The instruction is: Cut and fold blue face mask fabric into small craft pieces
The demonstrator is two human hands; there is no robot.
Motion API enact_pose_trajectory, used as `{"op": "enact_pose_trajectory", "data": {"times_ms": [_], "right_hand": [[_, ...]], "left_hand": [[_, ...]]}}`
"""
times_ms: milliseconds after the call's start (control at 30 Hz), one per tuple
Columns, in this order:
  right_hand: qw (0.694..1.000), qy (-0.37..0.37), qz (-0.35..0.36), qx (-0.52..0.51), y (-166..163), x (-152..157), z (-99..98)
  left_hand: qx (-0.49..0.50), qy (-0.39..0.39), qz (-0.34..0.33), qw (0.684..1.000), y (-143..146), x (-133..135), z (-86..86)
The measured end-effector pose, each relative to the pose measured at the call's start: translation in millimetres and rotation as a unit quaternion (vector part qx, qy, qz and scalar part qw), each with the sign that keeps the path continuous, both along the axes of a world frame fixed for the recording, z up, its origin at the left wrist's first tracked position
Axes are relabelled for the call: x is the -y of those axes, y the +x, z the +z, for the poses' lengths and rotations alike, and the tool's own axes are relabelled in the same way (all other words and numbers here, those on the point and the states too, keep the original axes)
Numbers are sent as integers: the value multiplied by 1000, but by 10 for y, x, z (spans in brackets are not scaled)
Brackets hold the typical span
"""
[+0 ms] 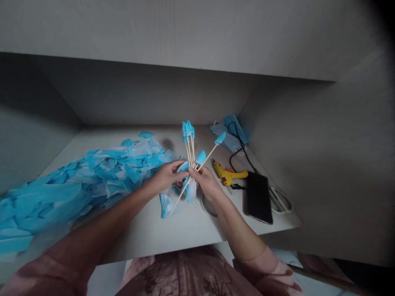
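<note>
Pretty early days by the look of it: only a handful of wooden sticks (191, 151) have been capped with blue fabric, one angled across the rest, while a big heap of loose blue pieces (101, 174) is left unused. The sticks are held up between both hands, right at the fingertips. They're pinched by the nearly closed right hand (207, 181); a folded blue scrap (183, 167) seems to be gripped by the left hand (169, 176), also nearly closed. A yellow glue gun (228, 176) is parked off to the right.
</note>
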State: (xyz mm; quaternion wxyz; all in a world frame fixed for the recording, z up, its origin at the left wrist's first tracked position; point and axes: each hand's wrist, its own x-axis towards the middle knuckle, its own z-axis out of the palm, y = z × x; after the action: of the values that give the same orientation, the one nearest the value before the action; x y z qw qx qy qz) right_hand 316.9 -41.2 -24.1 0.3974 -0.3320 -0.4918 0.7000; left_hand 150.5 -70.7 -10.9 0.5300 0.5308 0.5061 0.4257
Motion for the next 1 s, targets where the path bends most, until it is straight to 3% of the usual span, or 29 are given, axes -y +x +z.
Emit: {"op": "enact_pose_trajectory", "data": {"times_ms": [167, 300, 400, 467, 600, 733, 833, 1000], "right_hand": [[998, -32, -53, 5, 26, -60, -37], [987, -73, -107, -97, 32, -114, -15], [974, -105, -101, -174, 17, -133, 18], [965, -111, -109, -213, 13, -142, 32], [950, -117, -125, -263, 39, -160, 41], [955, -117, -81, -262, 44, -126, 36], [966, -83, -63, -238, 28, -74, 30], [963, -77, -26, -255, 46, -39, 38]], "left_hand": [[2, 31, 160, 987, -228, -115, 8], [-10, 36, 229, 973, -313, -82, 62], [-83, -4, 154, 985, -248, -14, 85], [-129, 10, 98, 987, -209, 16, 101], [-186, 86, 121, 971, -211, 0, 136], [-111, -50, 1, 993, -120, -32, 148], [-26, -159, -52, 986, 57, -13, 139], [60, -193, -84, 976, 285, 29, 1]]}}
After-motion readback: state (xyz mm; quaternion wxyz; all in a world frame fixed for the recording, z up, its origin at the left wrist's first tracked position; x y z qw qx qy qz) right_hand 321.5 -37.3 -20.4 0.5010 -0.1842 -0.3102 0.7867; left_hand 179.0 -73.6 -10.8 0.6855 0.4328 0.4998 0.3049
